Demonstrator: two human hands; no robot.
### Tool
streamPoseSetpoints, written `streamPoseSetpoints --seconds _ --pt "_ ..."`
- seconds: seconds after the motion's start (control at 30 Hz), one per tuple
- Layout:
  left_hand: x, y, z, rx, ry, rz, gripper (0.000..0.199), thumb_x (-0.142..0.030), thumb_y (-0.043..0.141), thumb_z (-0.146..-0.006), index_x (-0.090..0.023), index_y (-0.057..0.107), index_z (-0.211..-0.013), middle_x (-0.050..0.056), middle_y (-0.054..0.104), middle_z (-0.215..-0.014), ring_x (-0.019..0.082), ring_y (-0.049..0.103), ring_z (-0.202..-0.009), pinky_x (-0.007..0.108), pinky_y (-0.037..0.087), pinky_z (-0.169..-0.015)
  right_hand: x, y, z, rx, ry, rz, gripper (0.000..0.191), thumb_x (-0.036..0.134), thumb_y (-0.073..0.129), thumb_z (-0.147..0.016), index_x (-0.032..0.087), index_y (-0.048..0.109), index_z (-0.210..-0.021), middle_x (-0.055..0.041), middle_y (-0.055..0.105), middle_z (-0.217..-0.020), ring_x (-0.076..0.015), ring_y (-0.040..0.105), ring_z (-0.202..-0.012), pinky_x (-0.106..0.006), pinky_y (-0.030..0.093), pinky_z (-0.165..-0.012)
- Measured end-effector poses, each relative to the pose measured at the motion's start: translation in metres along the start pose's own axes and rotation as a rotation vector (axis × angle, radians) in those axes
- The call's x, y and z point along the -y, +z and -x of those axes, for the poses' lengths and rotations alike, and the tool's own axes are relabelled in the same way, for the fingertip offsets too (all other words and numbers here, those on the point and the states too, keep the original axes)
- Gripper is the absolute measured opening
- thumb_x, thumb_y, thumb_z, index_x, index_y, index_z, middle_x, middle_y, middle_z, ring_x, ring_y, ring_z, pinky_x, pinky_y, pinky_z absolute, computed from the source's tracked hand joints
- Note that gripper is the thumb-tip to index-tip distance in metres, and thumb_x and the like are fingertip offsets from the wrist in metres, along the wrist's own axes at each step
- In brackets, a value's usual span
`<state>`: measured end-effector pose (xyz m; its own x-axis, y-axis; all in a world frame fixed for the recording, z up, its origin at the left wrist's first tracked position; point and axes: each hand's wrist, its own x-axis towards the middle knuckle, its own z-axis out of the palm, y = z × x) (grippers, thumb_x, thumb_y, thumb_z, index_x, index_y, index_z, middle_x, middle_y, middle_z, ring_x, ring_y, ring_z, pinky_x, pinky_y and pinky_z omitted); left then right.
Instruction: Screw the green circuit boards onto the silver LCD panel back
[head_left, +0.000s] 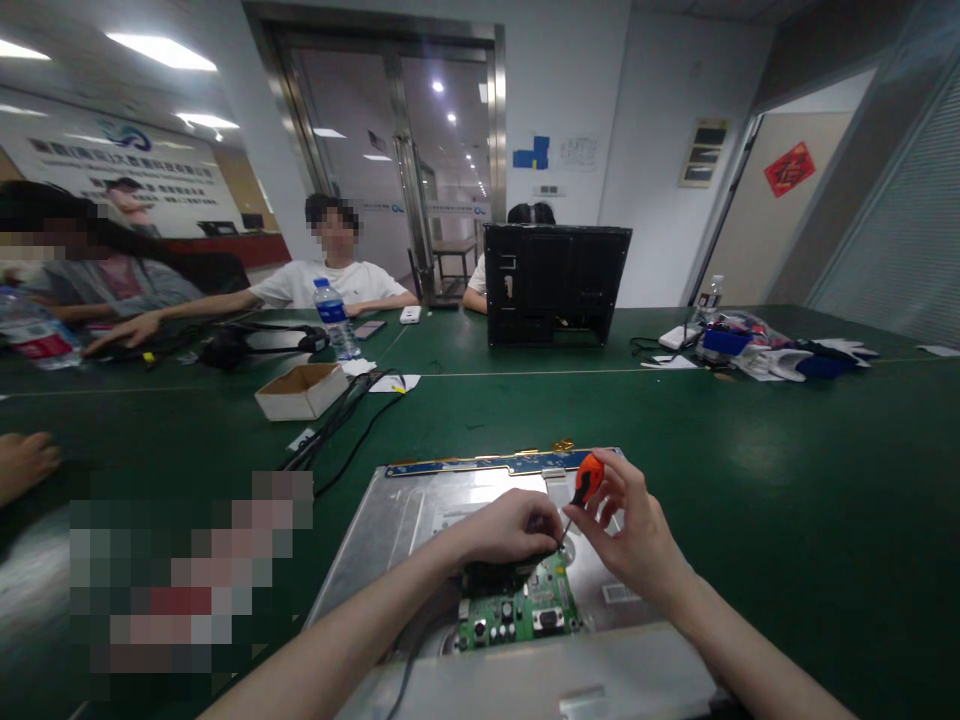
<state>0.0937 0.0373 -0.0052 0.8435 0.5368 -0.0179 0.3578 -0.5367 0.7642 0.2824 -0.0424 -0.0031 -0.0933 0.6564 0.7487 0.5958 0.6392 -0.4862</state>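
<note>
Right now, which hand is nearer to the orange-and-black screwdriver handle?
Right. The right hand holds the orange-and-black screwdriver handle; the left hand is to its lower left, beside the thin metal shaft, above the green circuit board.

Only near-legible text looks like 福 on the red diamond (pixel 790 170) on the door (pixel 757 230); wall sign (pixel 150 180) Chinese, metal panel (pixel 367 555) barcode label (pixel 619 594) and bottle labels (pixel 331 308) too blurred to read.
</note>
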Motion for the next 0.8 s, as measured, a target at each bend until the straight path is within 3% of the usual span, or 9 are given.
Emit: streamPoseSetpoints --seconds 0.27,0.5,0.8 --pt "-0.0017 0.0001 0.0008 -0.005 0.005 0.007 0.009 -0.009 0.069 -0.080 -0.016 0.074 -0.083 -0.001 0.067 -0.078 0.016 0.061 -0.075 0.023 0.044 -0.070 0.0042 -0.0033 -0.0030 0.028 -0.025 0.023 0.056 0.019 0.056 -0.097 0.028 0.035 -0.148 0.0013 0.066 -0.081 -0.0125 0.062 -0.052 -0.018 0.047 -0.039" --pt "-0.0008 0.0000 0.0006 -0.007 0.005 0.013 0.008 -0.009 0.069 -0.079 -0.016 0.074 -0.082 -0.002 0.067 -0.077 0.015 0.060 -0.073 0.022 0.045 -0.068 0.0067 -0.0035 -0.0038 0.042 -0.009 0.029 0.069 0.015 0.054 -0.093 0.026 0.025 -0.155 0.0000 0.068 -0.081 -0.0143 0.065 -0.054 -0.024 0.055 -0.048" --pt "-0.0005 -0.0004 0.0008 -0.001 0.018 0.013 0.009 -0.013 0.069 -0.081 -0.016 0.075 -0.085 0.000 0.070 -0.079 0.016 0.061 -0.075 0.023 0.046 -0.069 0.0043 -0.0044 -0.0029 0.039 -0.023 0.061 0.067 0.020 0.057 -0.097 0.028 0.026 -0.155 0.0028 0.063 -0.074 -0.0141 0.062 -0.052 -0.021 0.050 -0.044"
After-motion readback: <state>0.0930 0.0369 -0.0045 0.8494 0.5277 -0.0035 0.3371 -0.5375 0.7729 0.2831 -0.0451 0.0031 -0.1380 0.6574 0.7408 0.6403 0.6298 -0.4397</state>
